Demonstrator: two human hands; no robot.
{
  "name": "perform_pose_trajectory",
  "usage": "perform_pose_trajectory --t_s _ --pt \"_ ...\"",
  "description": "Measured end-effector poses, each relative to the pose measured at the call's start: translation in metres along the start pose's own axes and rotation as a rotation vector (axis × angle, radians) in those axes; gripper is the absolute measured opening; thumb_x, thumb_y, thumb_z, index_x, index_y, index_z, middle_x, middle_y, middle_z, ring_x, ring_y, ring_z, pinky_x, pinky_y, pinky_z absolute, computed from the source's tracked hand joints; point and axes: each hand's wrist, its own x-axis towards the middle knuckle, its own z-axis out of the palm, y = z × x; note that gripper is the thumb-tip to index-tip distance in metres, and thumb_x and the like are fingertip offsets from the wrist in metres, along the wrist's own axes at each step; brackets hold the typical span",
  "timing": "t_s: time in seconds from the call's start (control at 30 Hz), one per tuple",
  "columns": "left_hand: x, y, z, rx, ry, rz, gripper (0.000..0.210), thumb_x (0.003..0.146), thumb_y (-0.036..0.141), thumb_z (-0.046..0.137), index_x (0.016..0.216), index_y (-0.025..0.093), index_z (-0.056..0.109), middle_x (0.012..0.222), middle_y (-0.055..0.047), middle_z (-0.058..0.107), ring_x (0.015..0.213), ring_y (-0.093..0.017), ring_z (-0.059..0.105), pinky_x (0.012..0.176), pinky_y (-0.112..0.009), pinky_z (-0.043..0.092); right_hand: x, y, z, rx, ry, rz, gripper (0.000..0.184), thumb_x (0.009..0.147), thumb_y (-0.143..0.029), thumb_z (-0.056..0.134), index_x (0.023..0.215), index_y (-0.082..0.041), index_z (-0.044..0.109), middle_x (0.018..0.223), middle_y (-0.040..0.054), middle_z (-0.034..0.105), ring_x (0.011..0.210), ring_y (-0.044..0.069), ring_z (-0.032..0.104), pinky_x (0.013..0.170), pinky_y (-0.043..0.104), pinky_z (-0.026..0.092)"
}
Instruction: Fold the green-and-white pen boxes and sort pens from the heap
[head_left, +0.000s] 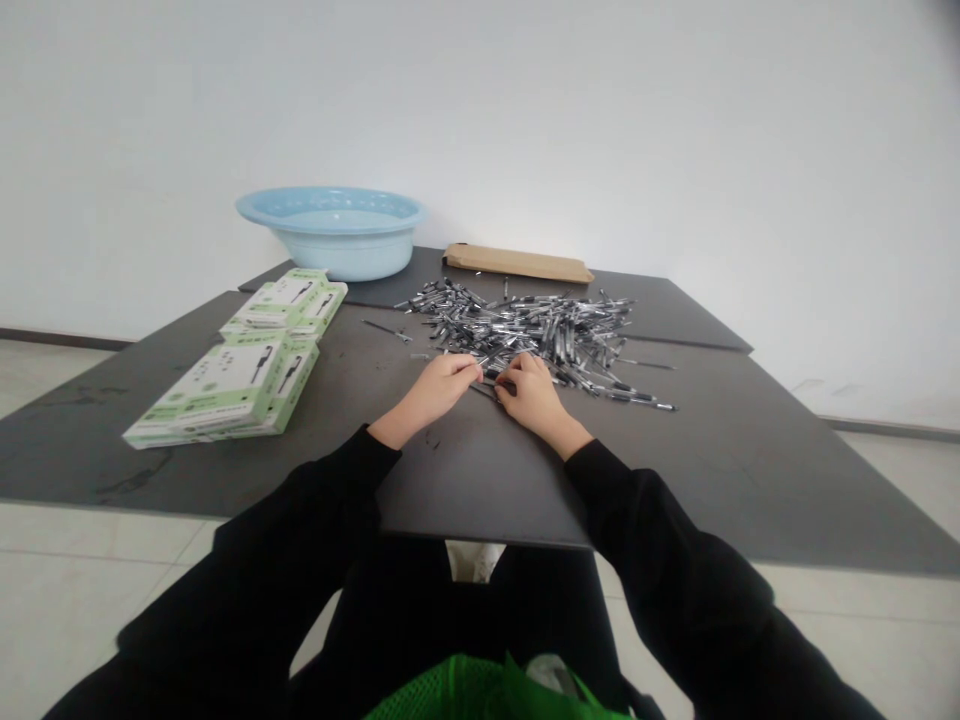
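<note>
A loose heap of clear-and-black pens lies in the middle of the dark table. At its near edge, my left hand and my right hand are close together with their fingers pinched. A thin dark pen shows in the gap between them, low over the tabletop. Both sets of fingertips appear to be on it, though its ends are partly hidden. Left of my left hand, a single pen lies apart from the heap.
Green-and-white pen boxes are stacked on the left of the table. Behind them stands a light blue basin. A long brown cardboard piece lies at the back, near the white wall.
</note>
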Motion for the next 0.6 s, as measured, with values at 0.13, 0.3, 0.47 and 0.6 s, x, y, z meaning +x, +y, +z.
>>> perform_pose_trajectory --t_s 0.13,0.3,0.47,0.6 --pt "-0.001 0.001 -0.001 0.009 0.000 0.004 0.026 0.084 0.037 0.048 0.069 0.019 0.058 0.051 0.006 0.035 0.052 -0.012 0.034 0.051 -0.025 0.026 0.000 0.003 0.001 0.007 0.011 -0.012 0.016 0.085 -0.025 0.063 0.090 -0.018 0.077 0.105 0.0133 0.060 0.101 0.030 0.052 0.092 0.043 0.042" --pt "0.000 0.001 -0.002 0.011 0.020 0.018 0.026 0.084 0.037 0.049 0.071 0.018 0.061 0.051 0.006 0.035 0.054 -0.013 0.035 0.054 -0.026 0.027 0.001 -0.001 -0.004 0.037 -0.008 0.063 0.012 0.082 -0.021 0.064 0.089 -0.018 0.073 0.104 0.0124 0.066 0.104 0.030 0.055 0.091 0.043 0.039" --pt "0.000 0.000 -0.003 0.027 0.003 0.039 0.027 0.085 0.037 0.049 0.071 0.018 0.062 0.051 0.006 0.036 0.054 -0.013 0.036 0.055 -0.026 0.027 0.003 -0.004 -0.015 0.187 0.004 0.136 0.010 0.081 -0.017 0.062 0.086 -0.019 0.070 0.091 0.0068 0.074 0.093 0.026 0.064 0.094 0.045 0.037" --pt "-0.001 -0.001 -0.007 0.012 -0.009 0.070 0.029 0.086 0.039 0.049 0.076 0.017 0.066 0.053 0.005 0.040 0.057 -0.014 0.039 0.059 -0.026 0.032 0.005 0.008 -0.027 0.443 0.132 0.224 0.009 0.078 -0.026 0.067 0.082 -0.018 0.070 0.080 0.0045 0.073 0.078 0.021 0.065 0.080 0.036 0.046"
